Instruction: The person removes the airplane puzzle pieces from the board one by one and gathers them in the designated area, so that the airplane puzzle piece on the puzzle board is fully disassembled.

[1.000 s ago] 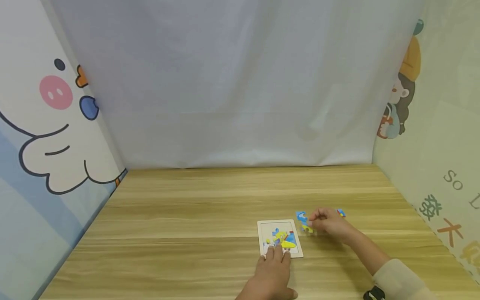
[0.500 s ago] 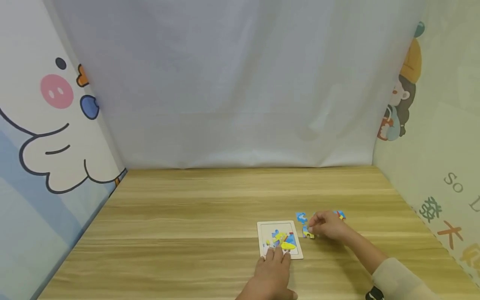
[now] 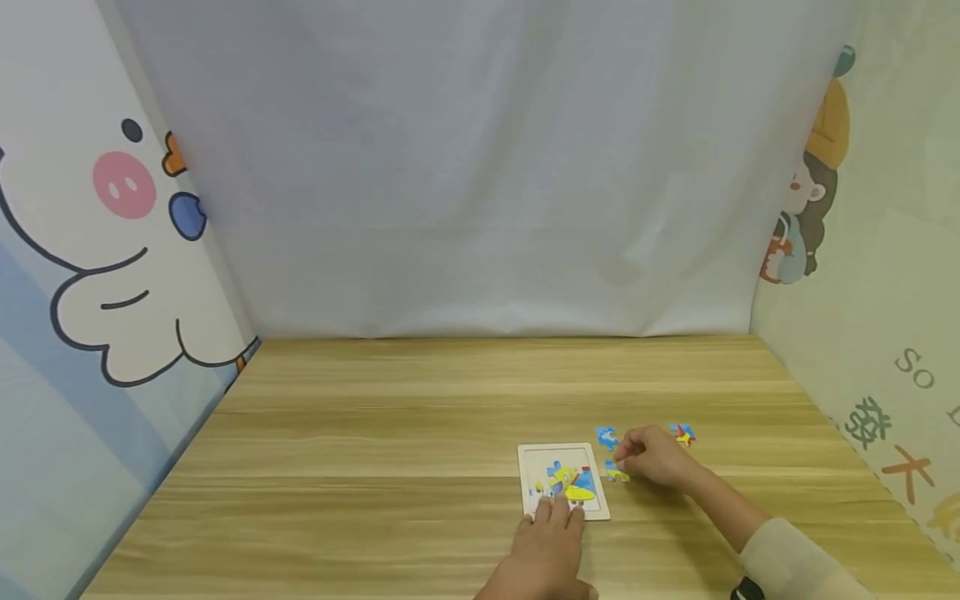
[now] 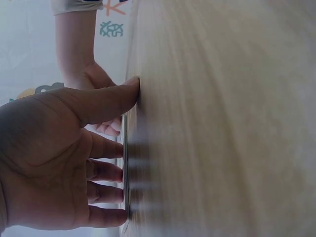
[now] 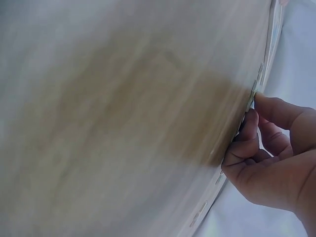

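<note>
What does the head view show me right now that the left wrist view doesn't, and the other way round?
Only head: the printed faces of the blue piece, the yellow-and-blue piece and the red-and-yellow piece, plus the picture on the puzzle board.

Only left wrist: the palm side of the left hand.

Both: the left hand's fingers on the board, which the wrist camera sees edge-on; the right hand; and the wooden table.

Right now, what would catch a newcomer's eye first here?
Probably the large white cartoon figure with a pink snout, at the left. Next, the puzzle board on the table: the left hand touches its near edge, the right hand is at a yellow-and-blue piece beside the board.
</note>
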Action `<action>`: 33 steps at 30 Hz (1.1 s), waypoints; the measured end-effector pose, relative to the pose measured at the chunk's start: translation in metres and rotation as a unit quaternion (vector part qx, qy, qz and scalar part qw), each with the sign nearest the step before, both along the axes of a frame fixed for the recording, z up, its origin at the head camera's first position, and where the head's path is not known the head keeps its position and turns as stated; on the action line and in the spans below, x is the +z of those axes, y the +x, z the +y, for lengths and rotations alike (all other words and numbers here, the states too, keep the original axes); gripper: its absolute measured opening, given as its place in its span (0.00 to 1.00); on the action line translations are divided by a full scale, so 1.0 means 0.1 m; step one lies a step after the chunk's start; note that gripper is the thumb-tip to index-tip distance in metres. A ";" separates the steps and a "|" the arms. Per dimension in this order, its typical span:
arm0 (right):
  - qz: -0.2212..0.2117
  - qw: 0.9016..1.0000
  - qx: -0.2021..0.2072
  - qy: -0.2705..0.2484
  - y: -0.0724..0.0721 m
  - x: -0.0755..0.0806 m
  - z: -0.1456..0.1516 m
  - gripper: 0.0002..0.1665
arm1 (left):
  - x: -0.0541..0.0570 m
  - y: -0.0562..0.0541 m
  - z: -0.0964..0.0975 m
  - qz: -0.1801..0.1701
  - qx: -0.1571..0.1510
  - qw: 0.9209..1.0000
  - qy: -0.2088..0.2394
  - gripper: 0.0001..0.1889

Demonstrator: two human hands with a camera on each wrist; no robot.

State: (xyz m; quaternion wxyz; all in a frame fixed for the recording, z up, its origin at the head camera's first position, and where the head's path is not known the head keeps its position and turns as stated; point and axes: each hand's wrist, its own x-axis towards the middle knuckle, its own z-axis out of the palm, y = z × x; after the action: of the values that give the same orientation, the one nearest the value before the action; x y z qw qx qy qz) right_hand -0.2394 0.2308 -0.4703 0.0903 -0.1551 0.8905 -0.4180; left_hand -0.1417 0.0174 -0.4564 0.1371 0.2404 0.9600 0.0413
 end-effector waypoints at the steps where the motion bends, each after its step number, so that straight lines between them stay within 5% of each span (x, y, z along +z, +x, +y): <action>1: 0.000 1.000 0.001 0.000 0.00 0.00 0.00 0.04 | 0.00 0.00 0.00 0.000 0.000 1.000 -0.001 0.47; 15: -0.023 0.997 -0.008 -0.074 0.10 0.18 -0.09 0.10 | -0.04 -0.02 0.00 0.007 -0.003 1.000 -0.019 0.47; 33: -0.023 0.996 0.058 -0.070 0.14 0.07 -0.56 0.12 | 0.01 0.01 -0.06 -0.012 -0.008 1.000 0.024 0.47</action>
State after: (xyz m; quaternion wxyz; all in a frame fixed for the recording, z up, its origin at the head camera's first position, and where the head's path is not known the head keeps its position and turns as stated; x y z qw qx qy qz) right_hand -0.2258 0.1747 -0.4633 0.1239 -0.2031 0.8462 -0.4768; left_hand -0.1411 0.0117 -0.4553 0.1436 0.2506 0.9551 0.0659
